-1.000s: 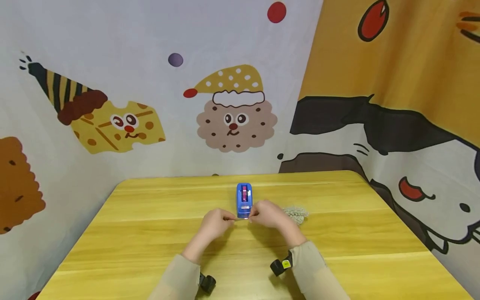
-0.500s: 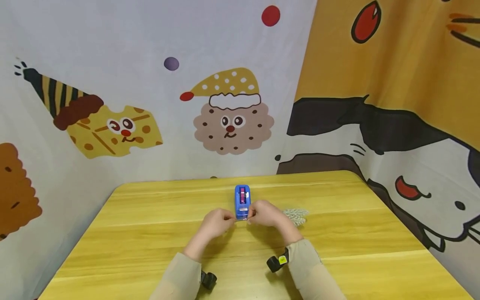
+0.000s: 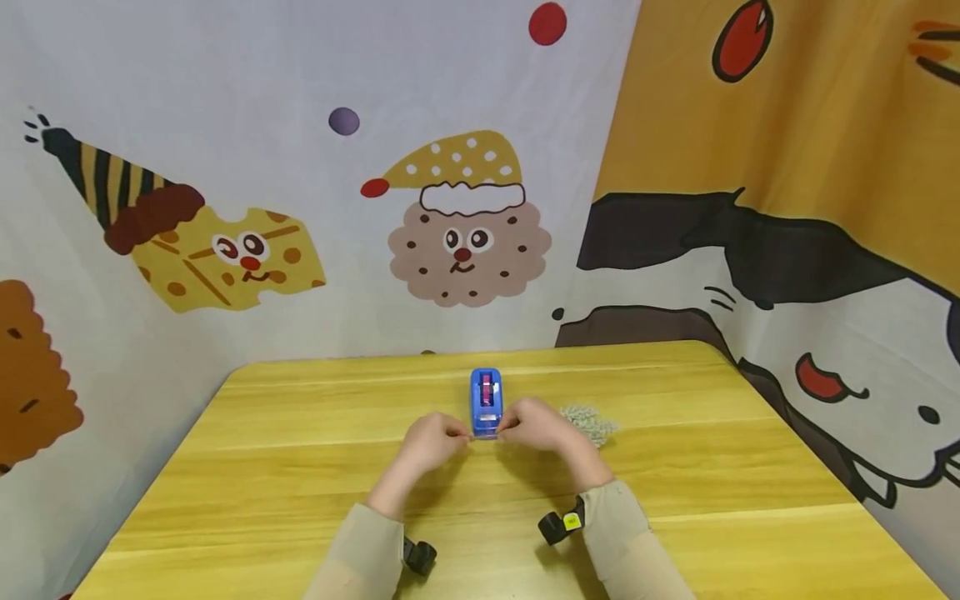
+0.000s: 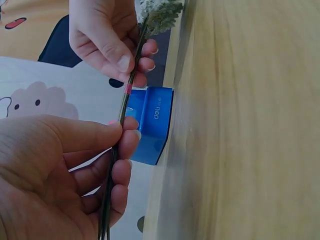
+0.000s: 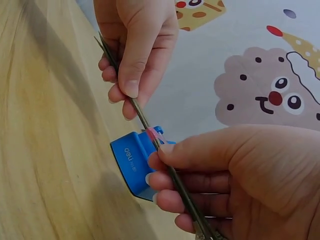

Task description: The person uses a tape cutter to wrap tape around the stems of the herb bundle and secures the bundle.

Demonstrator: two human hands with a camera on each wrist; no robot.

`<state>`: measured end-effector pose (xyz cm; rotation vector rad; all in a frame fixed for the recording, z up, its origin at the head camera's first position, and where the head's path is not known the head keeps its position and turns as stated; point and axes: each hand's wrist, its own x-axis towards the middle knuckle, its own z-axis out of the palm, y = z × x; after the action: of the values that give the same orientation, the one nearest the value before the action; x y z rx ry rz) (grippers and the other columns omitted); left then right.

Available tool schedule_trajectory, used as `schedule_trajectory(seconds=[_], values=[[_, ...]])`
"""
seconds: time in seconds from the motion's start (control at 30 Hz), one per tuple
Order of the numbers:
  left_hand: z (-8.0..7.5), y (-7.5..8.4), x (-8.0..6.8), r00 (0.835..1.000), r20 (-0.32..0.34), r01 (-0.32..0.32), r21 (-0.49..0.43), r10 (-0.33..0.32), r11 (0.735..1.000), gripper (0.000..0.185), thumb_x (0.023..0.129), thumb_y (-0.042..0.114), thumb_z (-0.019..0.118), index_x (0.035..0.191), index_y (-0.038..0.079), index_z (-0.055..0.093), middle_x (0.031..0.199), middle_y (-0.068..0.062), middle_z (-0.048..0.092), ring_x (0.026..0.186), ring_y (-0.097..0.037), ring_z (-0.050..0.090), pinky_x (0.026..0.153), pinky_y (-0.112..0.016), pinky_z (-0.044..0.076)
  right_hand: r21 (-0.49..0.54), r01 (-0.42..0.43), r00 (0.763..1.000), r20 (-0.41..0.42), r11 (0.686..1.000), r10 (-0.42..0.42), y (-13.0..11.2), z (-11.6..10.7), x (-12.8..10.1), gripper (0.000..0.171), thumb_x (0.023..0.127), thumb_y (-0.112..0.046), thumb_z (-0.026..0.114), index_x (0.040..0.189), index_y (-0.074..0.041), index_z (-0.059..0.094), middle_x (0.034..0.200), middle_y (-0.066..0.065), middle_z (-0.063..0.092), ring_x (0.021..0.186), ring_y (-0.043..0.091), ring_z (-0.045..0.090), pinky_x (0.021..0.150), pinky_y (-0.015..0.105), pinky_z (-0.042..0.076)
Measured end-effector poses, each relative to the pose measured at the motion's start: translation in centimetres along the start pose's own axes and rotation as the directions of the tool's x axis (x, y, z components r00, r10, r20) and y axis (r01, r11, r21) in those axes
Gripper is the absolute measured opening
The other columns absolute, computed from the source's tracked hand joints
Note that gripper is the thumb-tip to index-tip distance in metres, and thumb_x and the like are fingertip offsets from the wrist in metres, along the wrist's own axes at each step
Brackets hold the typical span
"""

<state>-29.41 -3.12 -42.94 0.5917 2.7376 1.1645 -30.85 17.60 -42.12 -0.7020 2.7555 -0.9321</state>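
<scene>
Both hands hold one thin bundle of dark green stems (image 4: 120,115) with pale, fluffy flower heads (image 3: 588,425) at its right end. My left hand (image 3: 432,442) pinches the stems between thumb and fingers near their bare ends. Closer to the flower heads, my right hand (image 3: 538,425) pinches the same bundle. Between the two hands, a short band of pink tape (image 5: 154,134) lies around the stems, right by the right thumb in the right wrist view. Just behind the bundle stands a blue tape dispenser (image 3: 486,404) with a pink roll in it.
The dispenser and hands are over a yellow wood-grain table (image 3: 300,492). A curtain (image 3: 285,50) with cartoon prints hangs behind its far edge. A black wrist camera (image 3: 420,557) sits at the left cuff, another camera (image 3: 553,528) at the right.
The head view shifts slightly. Both hands keep their grip in front of the dispenser, and the flower heads appear slightly turned.
</scene>
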Motion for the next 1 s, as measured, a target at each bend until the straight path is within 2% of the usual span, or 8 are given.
schedule_trajectory(seconds=[0.13,0.33,0.57,0.83,1.0], values=[[-0.2,0.0,0.2,0.999,-0.02,0.025,0.002,-0.025,1.0,0.012,0.082,0.015,0.061,0.087,0.013,0.071,0.083,0.001,0.065,0.048,-0.011,0.048,0.052,-0.028,0.043,-0.013,-0.006,1.0,0.005,1.0,0.006,-0.2,0.0,0.1,0.006,0.078,-0.011,0.063,0.08,-0.008,0.068,0.068,-0.007,0.06,0.055,0.009,0.047,0.052,0.025,0.043],[-0.2,0.0,0.3,0.999,-0.04,0.03,0.022,-0.029,0.999,0.009,0.08,0.016,0.063,0.084,0.016,0.071,0.083,0.002,0.065,0.057,-0.01,0.052,0.061,-0.029,0.045,0.016,-0.039,0.999,0.002,0.999,0.039,-0.3,0.3,0.2,0.004,0.079,-0.009,0.063,0.077,-0.006,0.066,0.067,-0.004,0.06,0.057,0.011,0.05,0.053,0.026,0.044],[0.0,0.0,0.2,0.998,-0.054,0.027,0.023,-0.025,0.999,0.01,0.08,0.014,0.063,0.084,0.013,0.072,0.082,0.001,0.065,0.057,-0.01,0.051,0.057,-0.027,0.044,0.063,-0.064,0.998,0.019,0.996,0.063,-0.6,0.7,0.1,0.006,0.081,-0.006,0.061,0.075,-0.006,0.061,0.067,0.002,0.061,0.057,0.014,0.055,0.053,0.027,0.046],[0.2,-0.2,0.2,0.998,-0.048,0.042,0.018,-0.041,0.999,0.009,0.08,0.015,0.063,0.084,0.015,0.072,0.084,0.001,0.065,0.058,-0.011,0.05,0.055,-0.027,0.043,0.055,-0.045,0.999,0.009,0.997,0.044,-0.4,0.8,0.1,0.005,0.077,-0.011,0.065,0.075,-0.007,0.062,0.066,-0.001,0.059,0.053,0.01,0.048,0.048,0.026,0.042],[0.2,-0.2,0.2,0.998,-0.046,0.039,0.005,-0.039,0.999,0.009,0.08,0.014,0.063,0.084,0.015,0.072,0.083,0.001,0.065,0.053,-0.01,0.051,0.053,-0.027,0.043,0.044,-0.03,0.999,-0.015,0.999,0.031,-0.3,1.0,0.0,0.015,0.08,-0.019,0.063,0.07,-0.008,0.063,0.064,0.001,0.06,0.049,0.009,0.041,0.045,0.024,0.036]])
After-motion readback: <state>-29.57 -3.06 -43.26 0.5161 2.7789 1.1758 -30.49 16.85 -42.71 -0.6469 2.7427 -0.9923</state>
